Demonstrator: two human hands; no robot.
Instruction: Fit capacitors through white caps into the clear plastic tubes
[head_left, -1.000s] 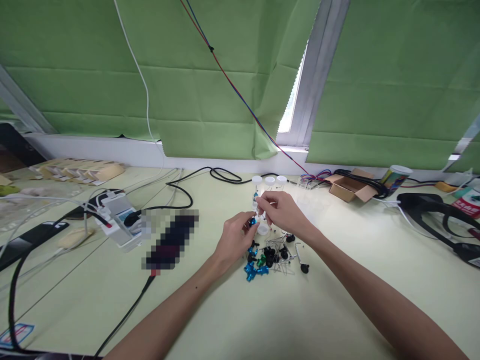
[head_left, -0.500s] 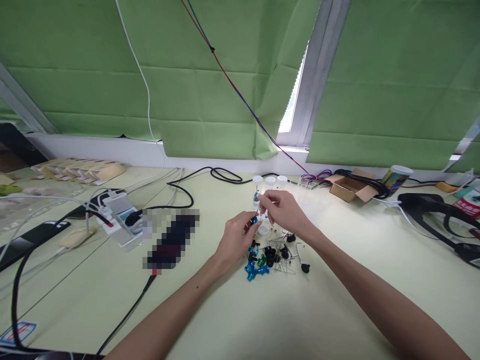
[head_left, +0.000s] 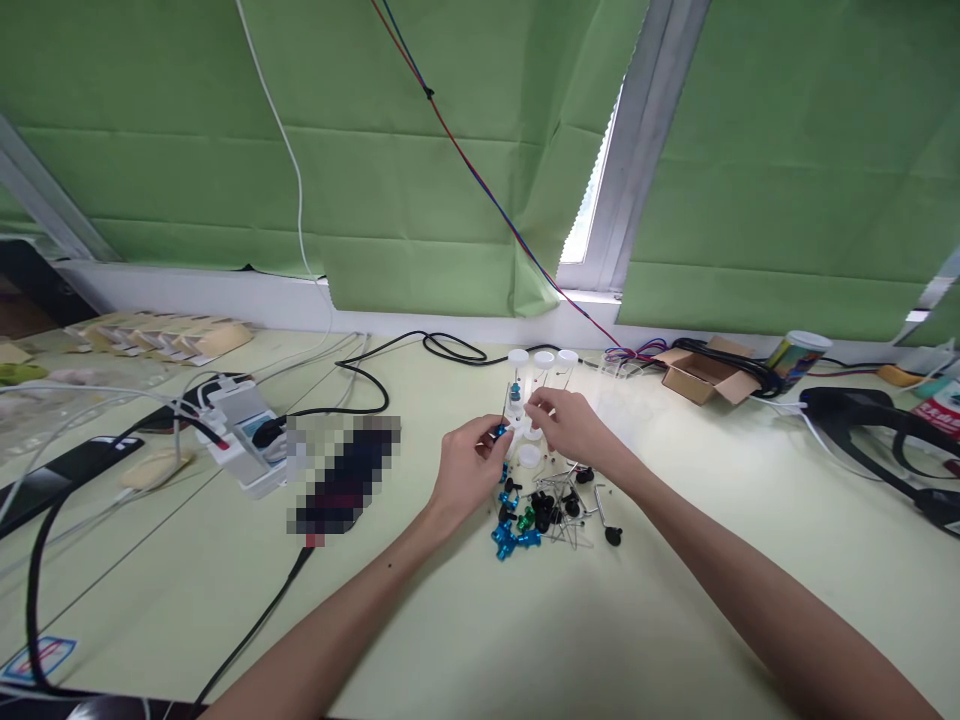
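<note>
My left hand (head_left: 466,462) is closed, pinching a small shiny blue metal fitting (head_left: 500,431) from which a thin dark rod (head_left: 505,400) points upward. Just right of it, my right hand (head_left: 568,422) has its thumb and fingertips together beside small clear jars with white lids (head_left: 544,358); whatever is between them is too small to make out. One jar holds a blue-teal part (head_left: 515,392). Below both hands lies a loose pile of blue fittings (head_left: 503,541), a green fitting (head_left: 525,519), black knobs (head_left: 543,518) and thin bent metal keys (head_left: 574,534).
To the left stand a white power strip (head_left: 244,440) with black and white cables and a pixelated dark object (head_left: 349,480). An open cardboard box (head_left: 703,380), a printed can (head_left: 796,355) and a black headset-like frame (head_left: 855,425) sit to the right.
My hands have moved slightly apart. The right fingertips have left the rod, which stays upright with the blue fitting in my left hand; the view has shifted slightly.
</note>
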